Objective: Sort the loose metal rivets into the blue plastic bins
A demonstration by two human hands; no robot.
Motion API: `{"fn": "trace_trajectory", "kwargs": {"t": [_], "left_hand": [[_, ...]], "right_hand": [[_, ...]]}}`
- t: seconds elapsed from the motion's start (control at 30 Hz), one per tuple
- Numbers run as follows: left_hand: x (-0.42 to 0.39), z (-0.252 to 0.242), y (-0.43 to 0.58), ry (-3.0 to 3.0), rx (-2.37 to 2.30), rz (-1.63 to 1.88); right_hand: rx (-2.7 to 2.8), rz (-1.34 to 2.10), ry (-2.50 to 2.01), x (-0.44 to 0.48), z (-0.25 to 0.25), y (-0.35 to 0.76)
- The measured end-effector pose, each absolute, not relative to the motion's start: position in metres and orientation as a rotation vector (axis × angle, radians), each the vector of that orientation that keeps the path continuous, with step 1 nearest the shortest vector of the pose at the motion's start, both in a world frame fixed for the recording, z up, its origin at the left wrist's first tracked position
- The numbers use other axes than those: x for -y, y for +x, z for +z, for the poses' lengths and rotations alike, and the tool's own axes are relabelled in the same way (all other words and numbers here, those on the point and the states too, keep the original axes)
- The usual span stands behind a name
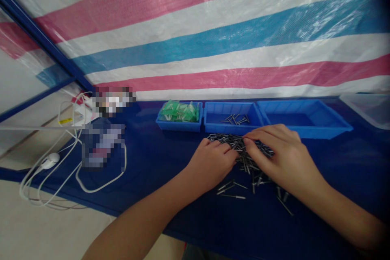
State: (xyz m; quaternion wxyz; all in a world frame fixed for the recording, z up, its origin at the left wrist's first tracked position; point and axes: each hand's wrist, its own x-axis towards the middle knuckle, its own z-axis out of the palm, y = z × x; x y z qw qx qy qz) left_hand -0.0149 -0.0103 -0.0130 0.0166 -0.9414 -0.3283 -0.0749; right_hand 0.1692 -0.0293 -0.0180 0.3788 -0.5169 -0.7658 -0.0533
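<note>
A loose heap of metal blind rivets (pixel 248 164) lies on the blue table, in front of the blue bins. My left hand (pixel 211 162) rests at the heap's left side with its fingers curled into it; whatever they hold is hidden. Over the right side of the heap, my right hand (pixel 280 154) brings thumb and forefinger together in a pinch at the rivets, seemingly on one of them. Several stray rivets (pixel 231 189) lie nearer to me, and a few more are below my right hand. The middle blue bin (pixel 213 115) contains several rivets.
A left blue bin (pixel 179 125) holds green-and-clear plastic packets. The right blue bin (pixel 307 130) adjoins the middle one, with a clear plastic container (pixel 368 109) beyond. White cables (pixel 85 189) and blurred items lie left. A striped tarp (pixel 195 48) hangs behind the blue table (pixel 152 158).
</note>
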Motion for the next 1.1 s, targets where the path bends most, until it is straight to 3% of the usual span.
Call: {"fn": "trace_trajectory", "kwargs": {"t": [0.7,1.1], "left_hand": [[0.016,-0.013,-0.006,-2.885,1.225,-0.371],[0.007,-0.008,-0.012,-2.968,1.424,-0.748]], "right_hand": [[1.973,-0.118,-1.297,0.029,-0.019,0.171],[1.985,0.010,-1.264,0.030,-0.018,0.170]]}}
